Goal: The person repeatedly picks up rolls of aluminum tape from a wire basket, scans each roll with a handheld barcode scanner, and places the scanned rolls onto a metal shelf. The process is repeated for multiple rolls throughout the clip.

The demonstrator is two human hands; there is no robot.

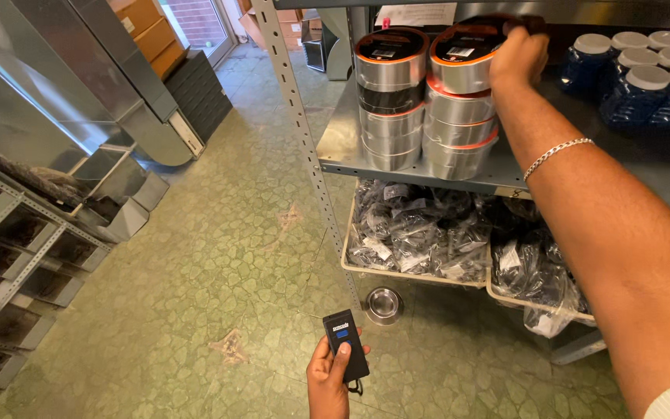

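Right hand (517, 56) grips the top foil tape roll (463, 58) on the metal shelf (343, 147); left hand (333, 372) clasps a black handheld scanner (344, 341), scanning judged pending.

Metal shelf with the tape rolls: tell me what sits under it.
Under the metal shelf sit two trays heaped with black parts in clear plastic bags. A small steel bowl stands on the floor below. The right arm covers part of the right tray.
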